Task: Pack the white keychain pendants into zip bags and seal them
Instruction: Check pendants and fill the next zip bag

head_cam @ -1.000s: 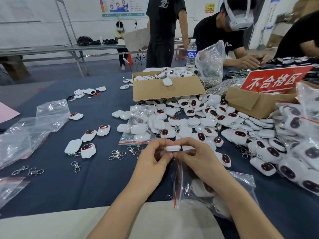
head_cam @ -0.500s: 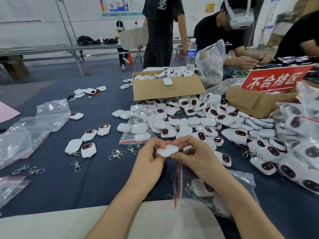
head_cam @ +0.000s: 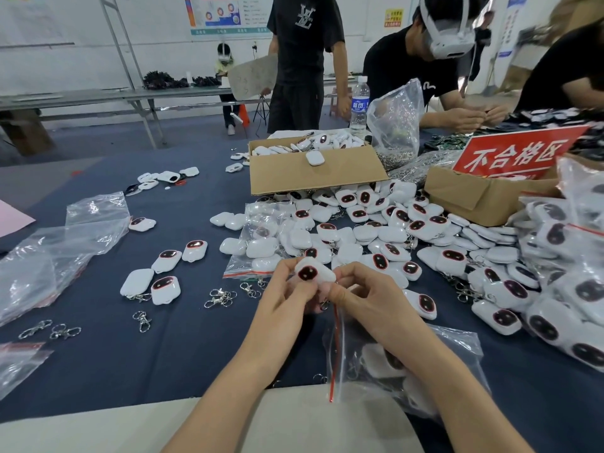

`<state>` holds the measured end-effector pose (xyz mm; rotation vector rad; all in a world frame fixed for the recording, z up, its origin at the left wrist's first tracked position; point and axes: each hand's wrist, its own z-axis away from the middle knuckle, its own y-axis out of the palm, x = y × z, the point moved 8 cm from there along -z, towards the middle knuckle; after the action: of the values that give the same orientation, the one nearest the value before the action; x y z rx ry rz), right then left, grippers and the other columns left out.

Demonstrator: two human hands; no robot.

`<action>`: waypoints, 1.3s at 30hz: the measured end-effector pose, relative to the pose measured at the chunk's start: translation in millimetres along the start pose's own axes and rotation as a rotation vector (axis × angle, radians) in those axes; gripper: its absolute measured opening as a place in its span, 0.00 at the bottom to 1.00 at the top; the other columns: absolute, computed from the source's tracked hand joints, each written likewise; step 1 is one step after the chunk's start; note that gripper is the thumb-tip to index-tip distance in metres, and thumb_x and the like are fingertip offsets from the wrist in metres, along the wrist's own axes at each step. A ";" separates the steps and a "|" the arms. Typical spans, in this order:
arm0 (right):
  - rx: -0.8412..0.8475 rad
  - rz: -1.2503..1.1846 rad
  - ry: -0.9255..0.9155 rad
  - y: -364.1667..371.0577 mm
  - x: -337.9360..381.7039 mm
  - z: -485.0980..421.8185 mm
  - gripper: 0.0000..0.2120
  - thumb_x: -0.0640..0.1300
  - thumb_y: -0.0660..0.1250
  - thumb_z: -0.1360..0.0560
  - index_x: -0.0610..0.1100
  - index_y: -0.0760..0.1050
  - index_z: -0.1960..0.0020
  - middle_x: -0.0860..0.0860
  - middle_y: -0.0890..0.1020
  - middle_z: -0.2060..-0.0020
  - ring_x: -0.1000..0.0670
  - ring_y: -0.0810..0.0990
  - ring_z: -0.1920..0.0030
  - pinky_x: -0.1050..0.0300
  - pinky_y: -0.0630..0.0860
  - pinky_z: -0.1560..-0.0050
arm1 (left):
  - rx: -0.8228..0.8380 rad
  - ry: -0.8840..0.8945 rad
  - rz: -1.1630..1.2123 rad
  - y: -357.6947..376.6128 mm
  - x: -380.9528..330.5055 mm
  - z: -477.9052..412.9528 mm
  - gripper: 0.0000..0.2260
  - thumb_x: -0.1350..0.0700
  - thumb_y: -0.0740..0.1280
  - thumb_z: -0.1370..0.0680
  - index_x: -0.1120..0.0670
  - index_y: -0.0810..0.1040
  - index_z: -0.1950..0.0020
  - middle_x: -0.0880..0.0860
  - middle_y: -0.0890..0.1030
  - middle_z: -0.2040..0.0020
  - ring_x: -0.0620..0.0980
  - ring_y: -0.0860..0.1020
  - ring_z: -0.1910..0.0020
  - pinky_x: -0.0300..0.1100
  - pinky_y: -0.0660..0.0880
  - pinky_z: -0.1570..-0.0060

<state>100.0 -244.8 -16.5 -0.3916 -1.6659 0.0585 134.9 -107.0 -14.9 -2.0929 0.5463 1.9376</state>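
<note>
Both sets of fingers are curled and pinching one white pendant (head_cam: 314, 273): the left hand (head_cam: 284, 295) grips its left end between thumb and fingertips, and the right hand (head_cam: 369, 295) grips its right end the same way. The pendant is held above the table, tilted, with its dark red-rimmed face toward the camera. Just below the right hand the red seal strip (head_cam: 335, 348) of the zip bag (head_cam: 425, 354) runs up toward the palm; cannot tell whether the lower fingers of that hand also catch the bag's mouth. The bag lies on the blue table cloth (head_cam: 163, 354) under the right wrist and forearm and has several white pendants inside. Near the left hand, loose metal clasps (head_cam: 220, 297) are scattered on the cloth. Further left sits a small group of pendants (head_cam: 163, 273), some face up and one face down. Beyond the hands lies a filled bag (head_cam: 261, 246), touching the large pendant pile (head_cam: 392, 230) that spreads to the right. Behind the pile stands an open cardboard box (head_cam: 310, 174) with more pendants in it. At the right, a second box (head_cam: 474, 197) carries a red sign (head_cam: 513, 155). Empty clear bags (head_cam: 65, 243) lie at the far left.
</note>
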 end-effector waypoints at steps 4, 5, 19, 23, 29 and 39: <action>-0.018 0.064 0.014 -2.6 -2.5 2.6 0.06 0.61 0.64 0.22 0.63 0.76 0.47 0.60 0.84 0.56 0.62 0.78 0.63 0.66 0.71 0.60 | -0.045 -0.110 0.065 -14.9 -2.6 -5.8 0.19 0.63 0.58 0.17 0.44 0.85 0.45 0.51 0.82 0.54 0.49 0.76 0.63 0.50 0.81 0.54; -0.026 0.090 0.022 -3.9 -4.1 2.7 0.05 0.60 0.63 0.20 0.63 0.76 0.47 0.59 0.85 0.56 0.63 0.78 0.65 0.68 0.70 0.62 | 0.006 -0.158 0.035 -16.8 -3.0 -5.1 0.17 0.62 0.59 0.16 0.45 0.85 0.43 0.51 0.81 0.55 0.48 0.75 0.64 0.49 0.81 0.55; -0.091 0.207 -0.013 -7.0 1.9 2.2 0.09 0.48 0.62 0.17 0.59 0.78 0.50 0.63 0.78 0.67 0.61 0.74 0.71 0.69 0.70 0.69 | 0.454 -0.234 -0.591 6.9 -11.1 16.0 0.09 0.52 0.66 0.17 0.51 0.80 0.38 0.47 0.81 0.59 0.41 0.78 0.63 0.36 0.77 0.60; -0.136 0.198 -0.027 -12.8 9.3 2.9 0.08 0.47 0.62 0.17 0.58 0.78 0.49 0.64 0.78 0.69 0.60 0.74 0.73 0.68 0.70 0.70 | 0.272 -0.253 -0.486 8.6 -8.8 10.5 0.03 0.56 0.70 0.19 0.55 0.79 0.48 0.51 0.82 0.62 0.46 0.78 0.63 0.38 0.77 0.61; -0.106 0.259 -0.013 -7.5 14.0 1.9 0.10 0.47 0.62 0.17 0.61 0.77 0.52 0.68 0.78 0.69 0.62 0.75 0.71 0.70 0.70 0.68 | 0.351 -0.400 -0.191 38.8 -5.4 23.5 0.15 0.73 0.54 0.20 0.69 0.79 0.42 0.69 0.83 0.48 0.63 0.84 0.48 0.52 0.80 0.41; 0.033 0.146 0.010 -1.6 17.9 3.2 0.08 0.46 0.64 0.19 0.57 0.81 0.50 0.57 0.86 0.62 0.56 0.84 0.58 0.59 0.79 0.48 | -0.031 -0.008 -0.651 -9.0 -28.9 0.3 0.15 0.63 0.57 0.20 0.48 0.81 0.53 0.43 0.83 0.59 0.41 0.81 0.60 0.39 0.79 0.56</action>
<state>95.1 -240.5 0.6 -0.4872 -1.6222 0.1915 137.0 -95.6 13.0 -1.9428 -0.1653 1.5693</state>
